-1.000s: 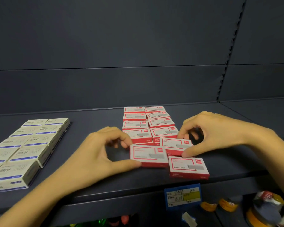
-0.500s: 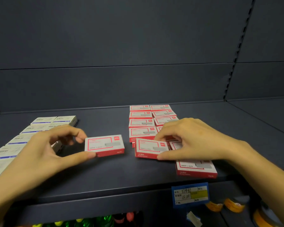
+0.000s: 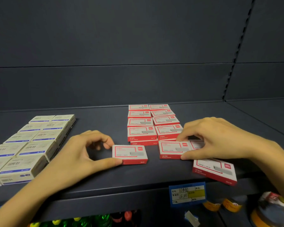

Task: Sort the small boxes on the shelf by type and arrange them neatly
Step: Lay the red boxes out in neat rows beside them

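The left hand (image 3: 79, 154) is pinching the left end of a red-and-white box (image 3: 129, 154), thumb lying at the near corner and curled fingers touching the far edge. The bare left forearm (image 3: 23, 199) is angling in from the lower left. The right hand (image 3: 216, 140) is pinching the right end of a second red-and-white box (image 3: 172, 149), thumb at the near corner and index fingertip on the far edge, its bare right forearm (image 3: 277, 161) angling in from the lower right.

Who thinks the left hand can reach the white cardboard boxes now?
Probably yes: the white cardboard boxes lie just beside the left hand, nothing between, though it pinches a red cardboard box.
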